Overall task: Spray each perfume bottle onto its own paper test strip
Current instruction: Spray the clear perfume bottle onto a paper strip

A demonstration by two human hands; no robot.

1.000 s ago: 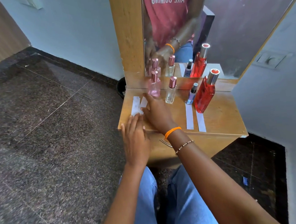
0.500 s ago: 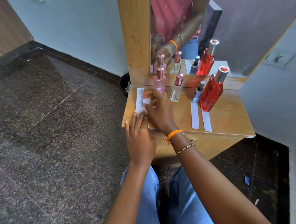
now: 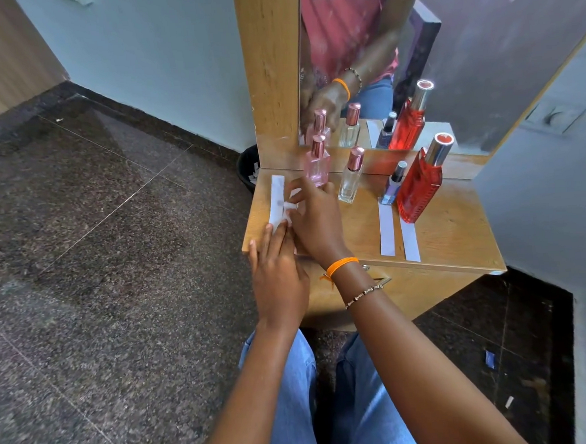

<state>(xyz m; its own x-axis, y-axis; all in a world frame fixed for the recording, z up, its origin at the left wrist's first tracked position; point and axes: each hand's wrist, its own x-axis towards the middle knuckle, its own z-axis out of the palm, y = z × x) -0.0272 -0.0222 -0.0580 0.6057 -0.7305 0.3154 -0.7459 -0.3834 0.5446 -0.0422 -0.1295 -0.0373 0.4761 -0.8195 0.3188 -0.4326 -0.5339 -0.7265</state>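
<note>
Dark speckled granite floor (image 3: 99,268) fills the near and left part of the view, and blue-jeaned knees (image 3: 295,393) are seen at the bottom edge. Just beyond them a small wooden table (image 3: 457,232) is set against a pale wall.

At the table's near left corner the left hand (image 3: 278,281) is laid flat, its straight fingers pressed on the near end of a white paper test strip (image 3: 277,198) — nothing is grasped by it. Beside it the right hand (image 3: 315,220), with an orange band and a beaded bracelet at the wrist, is placed over a second white strip (image 3: 295,192); its fingers are curled at the paper, yet whether the strip is pinched cannot be told.

Further right, two more white paper strips (image 3: 386,229) are laid side by side.

Along the back, from left to right, are stood a pink square glass bottle (image 3: 316,165), a clear slim bottle with a rose cap (image 3: 350,180), a small dark-capped vial (image 3: 392,188) and a tall red bottle with a silver cap (image 3: 420,186). All are reflected in a wood-framed mirror (image 3: 480,56) behind them.
</note>
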